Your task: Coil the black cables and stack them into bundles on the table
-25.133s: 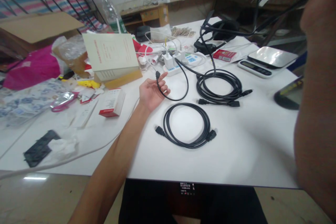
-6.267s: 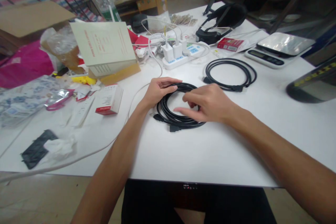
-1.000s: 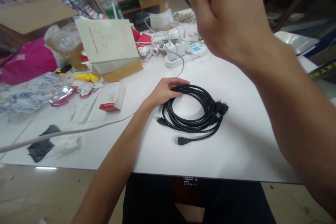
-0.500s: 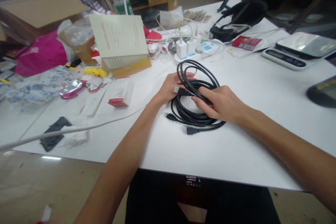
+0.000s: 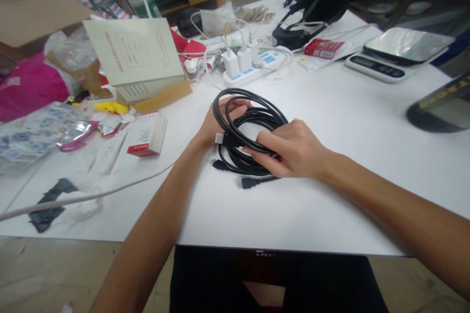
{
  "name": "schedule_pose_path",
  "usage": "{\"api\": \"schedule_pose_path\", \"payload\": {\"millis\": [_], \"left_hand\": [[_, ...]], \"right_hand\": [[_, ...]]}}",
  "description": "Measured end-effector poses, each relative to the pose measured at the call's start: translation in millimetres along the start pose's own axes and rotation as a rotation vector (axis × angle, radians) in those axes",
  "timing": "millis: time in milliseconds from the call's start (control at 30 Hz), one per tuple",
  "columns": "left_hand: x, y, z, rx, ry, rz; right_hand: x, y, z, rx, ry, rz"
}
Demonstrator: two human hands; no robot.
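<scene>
The right hand [image 5: 293,149] has its fingers closed around the upper cable coil [image 5: 240,135] at four o'clock, holding it tilted over the lower cable coil [image 5: 244,162] on the bench [image 5: 312,215]. The left hand [image 5: 216,120] curves its fingers, partly spread, at the lower coil's ten o'clock; whether they grip is hidden. Both coils look light, smooth and springy, likely to fan open; best pinched across all strands, away from the plug [image 5: 230,141] at seven o'clock.
</scene>
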State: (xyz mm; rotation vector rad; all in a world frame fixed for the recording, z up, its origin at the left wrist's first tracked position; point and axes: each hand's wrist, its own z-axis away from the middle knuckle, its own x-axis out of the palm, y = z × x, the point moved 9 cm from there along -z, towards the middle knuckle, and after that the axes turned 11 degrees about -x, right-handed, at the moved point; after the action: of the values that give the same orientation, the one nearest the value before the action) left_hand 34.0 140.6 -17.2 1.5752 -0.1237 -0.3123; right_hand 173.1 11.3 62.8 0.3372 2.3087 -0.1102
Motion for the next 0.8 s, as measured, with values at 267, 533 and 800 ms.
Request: {"api": "schedule_pose_path", "payload": {"millis": [267, 533, 800], "left_hand": [[-4.9, 20, 12, 0.062, 0.023, -0.097], [-1.7, -2, 0, -0.16, 0.06, 0.22], [-2.4, -4, 7, -0.308, 0.005, 0.398]], "right_hand": [[21, -15, 0, -0.096, -0.19, -0.091], [41, -7, 7, 0.032, -0.458, -0.098], [44, -2, 8, 0.108, -0.541, -0.02]]}}
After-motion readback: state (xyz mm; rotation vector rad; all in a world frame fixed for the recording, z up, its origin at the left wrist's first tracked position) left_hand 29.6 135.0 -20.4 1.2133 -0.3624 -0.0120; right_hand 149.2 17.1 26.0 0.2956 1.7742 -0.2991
